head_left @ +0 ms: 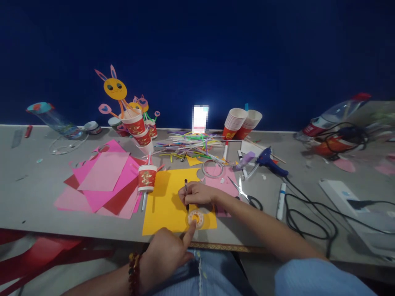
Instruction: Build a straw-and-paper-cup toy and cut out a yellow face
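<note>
My right hand [197, 193] is closed around a black pen [186, 187], held nearly upright. Its tip meets a yellow sheet of paper [166, 205] beside a small ring-shaped roll of tape [201, 224]. My left hand [169, 246] presses that roll down with a stretched index finger, the other fingers curled in. Left of the yellow sheet, a red paper cup [147, 178] with straws stands at its edge. Beyond my right hand lie a pink sheet [212, 181] and a clear ring-shaped roll [212, 168]. Scissors [245, 193] lie partly spread next to my right forearm.
Pink and red sheets [105, 172] pile up at left. Behind are rabbit-decorated cups [134, 123], pipe cleaners [185, 142] and stacked cups [236, 121]. At right lie a glue gun [271, 162] with a looping cord, a marker [281, 201] and a power strip [345, 201].
</note>
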Demonstrator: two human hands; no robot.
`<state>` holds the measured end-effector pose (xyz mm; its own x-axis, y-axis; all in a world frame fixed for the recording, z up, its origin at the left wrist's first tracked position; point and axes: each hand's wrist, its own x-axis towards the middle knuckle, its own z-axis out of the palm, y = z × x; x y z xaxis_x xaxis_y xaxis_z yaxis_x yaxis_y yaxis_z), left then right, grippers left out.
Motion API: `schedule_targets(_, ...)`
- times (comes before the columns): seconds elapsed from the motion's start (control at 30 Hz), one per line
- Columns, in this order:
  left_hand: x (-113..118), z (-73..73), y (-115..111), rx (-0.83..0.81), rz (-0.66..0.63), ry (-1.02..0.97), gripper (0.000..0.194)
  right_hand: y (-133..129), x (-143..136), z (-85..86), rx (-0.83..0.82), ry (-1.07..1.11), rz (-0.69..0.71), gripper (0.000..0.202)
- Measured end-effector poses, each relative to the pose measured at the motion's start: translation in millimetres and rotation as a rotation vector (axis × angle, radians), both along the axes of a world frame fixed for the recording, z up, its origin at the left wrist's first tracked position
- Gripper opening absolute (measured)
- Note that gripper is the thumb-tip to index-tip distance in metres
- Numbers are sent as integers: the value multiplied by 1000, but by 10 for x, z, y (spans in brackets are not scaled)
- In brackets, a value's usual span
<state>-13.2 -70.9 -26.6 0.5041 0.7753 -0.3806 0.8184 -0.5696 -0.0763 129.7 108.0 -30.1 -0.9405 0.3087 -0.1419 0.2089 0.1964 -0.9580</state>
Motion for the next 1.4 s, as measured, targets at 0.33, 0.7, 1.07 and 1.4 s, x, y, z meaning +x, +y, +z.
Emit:
schedule_targets(0.33,-23,8,-10,33,-20,-1,81,-131,260,-49,-6,50,-213,7)
schedule_targets(0.7,-55,-39,-9,61,-42,5,82,-357,599,-184,-59,133,-483,5)
schedule_targets(1.07,-62,2,16,100,-57,-12,73,-712,840,-169,24,183,-729,13)
schedule_targets(1.4,40,52,336,107,-96,-123,29,-1132,1004,-178,605,48,-849,34)
